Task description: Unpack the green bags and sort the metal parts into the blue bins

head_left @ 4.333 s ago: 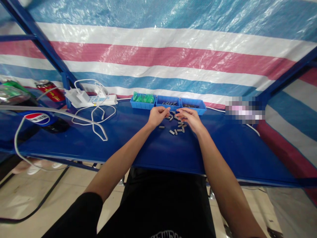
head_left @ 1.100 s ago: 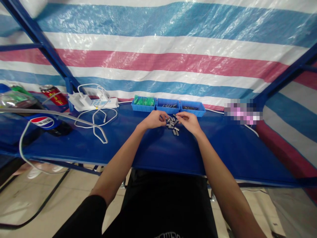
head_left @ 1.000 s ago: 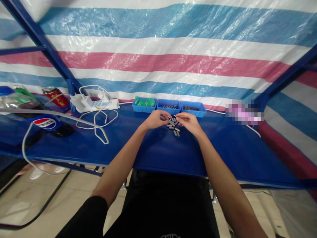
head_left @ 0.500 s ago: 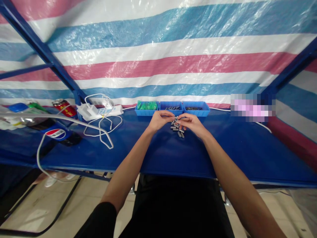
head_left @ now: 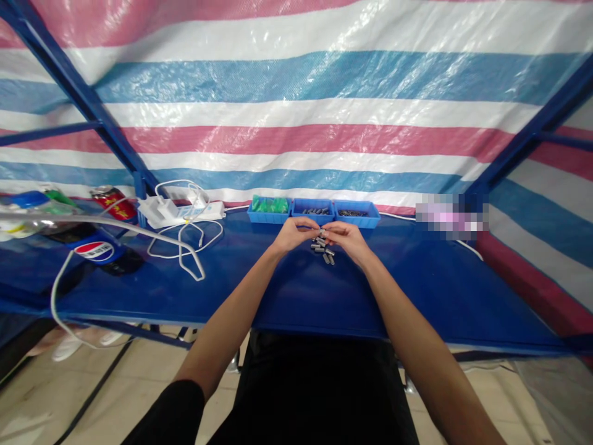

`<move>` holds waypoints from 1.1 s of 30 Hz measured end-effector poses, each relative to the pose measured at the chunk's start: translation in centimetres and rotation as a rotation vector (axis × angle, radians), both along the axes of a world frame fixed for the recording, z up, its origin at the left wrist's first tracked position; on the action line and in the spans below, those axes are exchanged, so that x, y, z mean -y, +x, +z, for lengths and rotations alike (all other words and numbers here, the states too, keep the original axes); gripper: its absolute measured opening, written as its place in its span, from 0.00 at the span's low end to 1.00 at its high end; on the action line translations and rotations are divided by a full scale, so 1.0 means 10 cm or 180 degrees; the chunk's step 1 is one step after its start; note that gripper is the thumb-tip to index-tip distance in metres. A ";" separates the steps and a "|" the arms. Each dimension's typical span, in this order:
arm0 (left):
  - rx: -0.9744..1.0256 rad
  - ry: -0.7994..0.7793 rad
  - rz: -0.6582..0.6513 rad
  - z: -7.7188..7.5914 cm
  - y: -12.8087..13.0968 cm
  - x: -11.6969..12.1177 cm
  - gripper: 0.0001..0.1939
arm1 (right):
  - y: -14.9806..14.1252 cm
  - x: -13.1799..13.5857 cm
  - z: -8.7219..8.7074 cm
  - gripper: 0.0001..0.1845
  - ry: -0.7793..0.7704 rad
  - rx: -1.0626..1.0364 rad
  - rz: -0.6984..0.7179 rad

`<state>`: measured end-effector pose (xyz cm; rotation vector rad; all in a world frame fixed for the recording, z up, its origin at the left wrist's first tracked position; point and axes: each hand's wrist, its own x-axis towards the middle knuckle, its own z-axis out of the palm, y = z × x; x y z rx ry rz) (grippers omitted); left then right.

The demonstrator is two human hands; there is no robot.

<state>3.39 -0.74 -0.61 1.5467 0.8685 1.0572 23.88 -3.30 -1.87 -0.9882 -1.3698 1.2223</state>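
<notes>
My left hand (head_left: 294,235) and my right hand (head_left: 348,241) meet fingertip to fingertip above the blue table (head_left: 319,296). Both pinch what looks like a small grey metal cylinder (head_left: 322,233), partly hidden by the fingers. Just below them lies a loose group of several short metal cylinders (head_left: 328,257) on the tabletop. Behind the hands stand three blue bins side by side. The left bin (head_left: 270,219) holds green plastic, the middle bin (head_left: 312,201) small metal pieces, and the right bin (head_left: 365,221) darker small parts.
At the left stand a Pepsi bottle (head_left: 99,252), a red can (head_left: 113,204) and a white power strip (head_left: 180,214) with tangled white cables (head_left: 188,244). A blurred pink object (head_left: 447,217) lies at the back right. Striped sheeting (head_left: 296,139) hangs behind the table.
The view has shifted slightly. My right fingers have drawn in from above the loose cylinders to the piece at my left fingertips.
</notes>
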 end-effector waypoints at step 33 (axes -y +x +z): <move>-0.1922 0.1928 -0.0051 -0.05 -0.15 -0.18 0.15 | 0.17 -0.15 -0.12 0.22 -0.0120 -0.0062 -0.0608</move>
